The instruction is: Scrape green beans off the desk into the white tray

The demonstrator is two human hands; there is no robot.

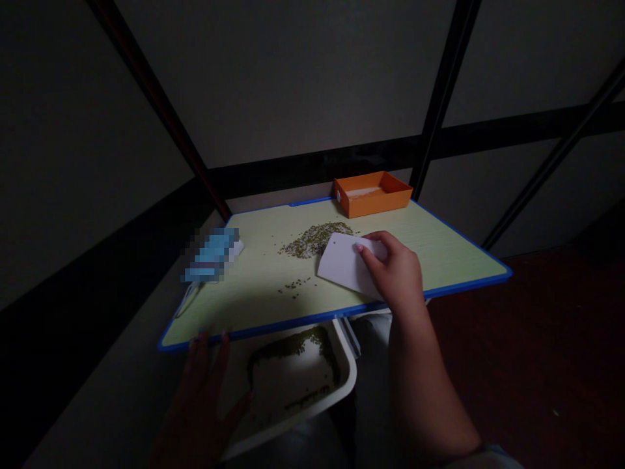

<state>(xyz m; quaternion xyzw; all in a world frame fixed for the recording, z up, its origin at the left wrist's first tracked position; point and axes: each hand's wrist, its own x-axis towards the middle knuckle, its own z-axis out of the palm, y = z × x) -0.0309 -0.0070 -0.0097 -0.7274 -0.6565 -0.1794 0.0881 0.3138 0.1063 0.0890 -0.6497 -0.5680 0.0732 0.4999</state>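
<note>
My right hand (400, 264) grips a flat white scraper (342, 260) with a small hole near one corner, its thumb on top. The scraper's far edge meets a pile of small green beans mixed with pale grains (312, 240) on the board (273, 303). A few loose beans (295, 285) lie nearer to me. Fingers apart, my left hand (205, 384) is in shadow at the left of a white tub (347, 374) under the board's front edge, its fingertips by that edge. Green beans (312, 339) line the tub's inside.
An orange open box (375, 204) with white grains in it stands at the board's back right. At the left edge lies a blurred blue object (212, 255) with a white cord. A panelled wall (312, 85) rises behind the board.
</note>
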